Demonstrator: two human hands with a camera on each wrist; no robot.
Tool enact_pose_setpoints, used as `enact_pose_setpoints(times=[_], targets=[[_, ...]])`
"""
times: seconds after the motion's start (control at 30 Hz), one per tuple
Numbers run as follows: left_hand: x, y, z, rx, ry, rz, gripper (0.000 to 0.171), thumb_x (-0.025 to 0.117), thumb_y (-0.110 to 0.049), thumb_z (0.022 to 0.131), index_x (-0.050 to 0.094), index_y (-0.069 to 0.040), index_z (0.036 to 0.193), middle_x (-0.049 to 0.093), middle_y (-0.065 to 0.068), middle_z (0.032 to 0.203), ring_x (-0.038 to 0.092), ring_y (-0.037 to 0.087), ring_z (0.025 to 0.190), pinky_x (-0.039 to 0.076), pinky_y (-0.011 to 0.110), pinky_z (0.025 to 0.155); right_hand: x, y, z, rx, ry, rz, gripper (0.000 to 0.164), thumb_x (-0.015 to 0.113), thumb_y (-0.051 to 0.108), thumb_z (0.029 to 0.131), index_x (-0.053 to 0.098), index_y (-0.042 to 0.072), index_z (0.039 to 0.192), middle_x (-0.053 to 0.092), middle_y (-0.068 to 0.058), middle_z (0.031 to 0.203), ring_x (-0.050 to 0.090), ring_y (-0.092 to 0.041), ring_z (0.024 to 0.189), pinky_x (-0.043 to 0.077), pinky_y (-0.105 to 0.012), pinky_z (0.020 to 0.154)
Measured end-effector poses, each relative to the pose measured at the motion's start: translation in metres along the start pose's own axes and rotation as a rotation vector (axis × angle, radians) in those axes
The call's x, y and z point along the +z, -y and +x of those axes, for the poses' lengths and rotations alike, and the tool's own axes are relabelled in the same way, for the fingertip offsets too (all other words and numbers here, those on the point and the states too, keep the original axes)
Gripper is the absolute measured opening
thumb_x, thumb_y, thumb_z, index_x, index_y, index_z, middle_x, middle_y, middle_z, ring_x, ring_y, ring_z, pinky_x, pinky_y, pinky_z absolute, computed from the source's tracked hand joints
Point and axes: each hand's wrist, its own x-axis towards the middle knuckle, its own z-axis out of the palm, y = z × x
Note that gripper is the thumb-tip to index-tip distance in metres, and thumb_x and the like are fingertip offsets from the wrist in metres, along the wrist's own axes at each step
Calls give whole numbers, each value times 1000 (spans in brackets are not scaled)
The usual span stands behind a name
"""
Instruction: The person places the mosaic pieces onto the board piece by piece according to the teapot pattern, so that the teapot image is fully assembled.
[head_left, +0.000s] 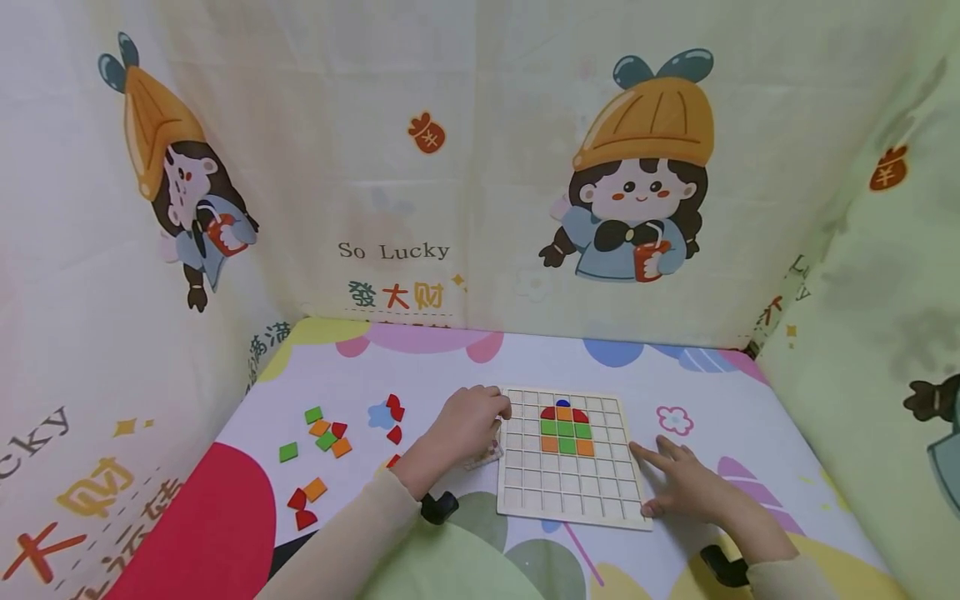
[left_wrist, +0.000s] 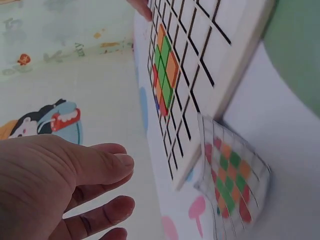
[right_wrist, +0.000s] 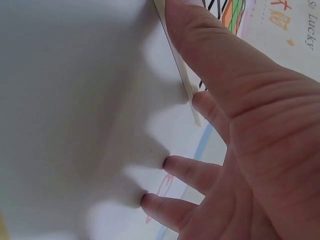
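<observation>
A white grid board [head_left: 532,492] lies on the table with a small figure of green, orange, red and blue pieces [head_left: 567,430] set in its squares. Near the board's upper left corner is my left hand [head_left: 468,417]. Its fingers [left_wrist: 117,207] are loosely bent, with nothing seen between them in the left wrist view. A patterned card [left_wrist: 232,180], slightly blurred, lies along the board's left side, partly hidden by that hand in the head view. My right hand [head_left: 686,483] rests spread at the board's right edge, its thumb at the lower corner and index fingertip touching the side.
Loose green and orange squares [head_left: 326,440] are scattered on the left of the table with several red pieces [head_left: 305,520]. Patterned cloth walls [head_left: 495,192] surround the table at the back and sides. A dark strap piece [head_left: 439,507] sits at the left wrist.
</observation>
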Motion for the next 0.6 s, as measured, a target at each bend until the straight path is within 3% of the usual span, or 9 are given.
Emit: enact_pose_setpoints(times=[0.23, 0.6], targets=[[-3, 22, -19, -9, -2, 25, 14, 71, -9, 90, 75, -21, 97, 69, -6, 94, 61, 16, 82, 50, 32, 72, -1, 2, 1, 18, 4, -9, 101, 90, 48, 69, 50, 8, 152, 29, -47, 152, 27, -78, 131, 37, -84, 93], [-2, 59, -61, -68, 13, 30, 9, 75, -12, 91, 74, -19, 97, 71, -1, 101, 61, 20, 86, 52, 35, 75, 0, 1, 1, -8, -15, -16, 100, 91, 47, 68, 51, 7, 150, 31, -48, 150, 29, -79, 128, 38, -83, 92]])
